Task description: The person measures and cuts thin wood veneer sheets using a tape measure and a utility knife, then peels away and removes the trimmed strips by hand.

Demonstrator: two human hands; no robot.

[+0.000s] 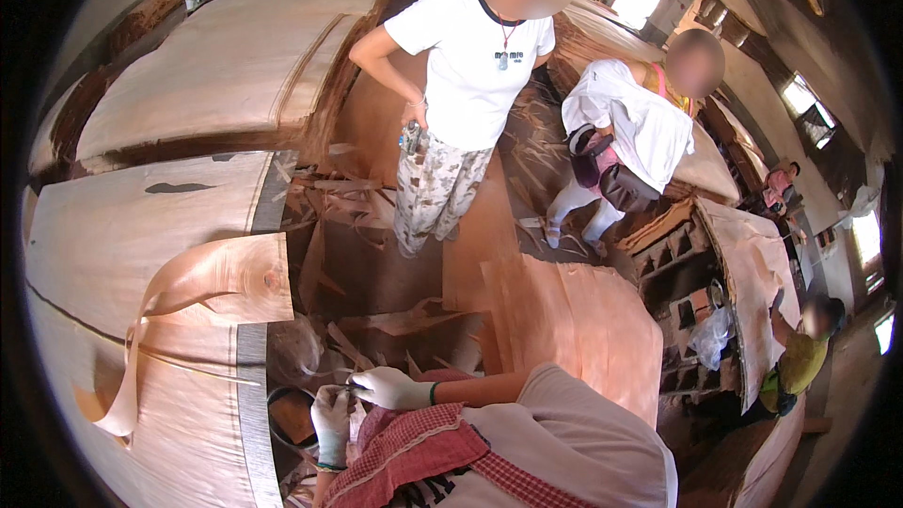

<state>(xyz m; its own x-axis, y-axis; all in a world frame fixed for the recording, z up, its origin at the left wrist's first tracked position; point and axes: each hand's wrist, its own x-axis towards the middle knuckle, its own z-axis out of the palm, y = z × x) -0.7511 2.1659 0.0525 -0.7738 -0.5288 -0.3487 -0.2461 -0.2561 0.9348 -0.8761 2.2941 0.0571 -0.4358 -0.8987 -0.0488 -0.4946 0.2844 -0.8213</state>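
My left hand, in a white glove with a dark green cuff, is raised near the lower middle, its fingers pinched. Beside it my right hand, gloved alike, reaches in from the right with its fingertips meeting the left ones. Between them is a small dark thing, too small to make out. Just left of my hands stands a dark round container with a brownish piece inside. A red checked apron covers my front below the hands.
Wood veneer sheets lie stacked at left, one curled strip on top. More veneer lies to the right. A person in a white T-shirt stands ahead; another bends beyond. Veneer scraps litter the floor.
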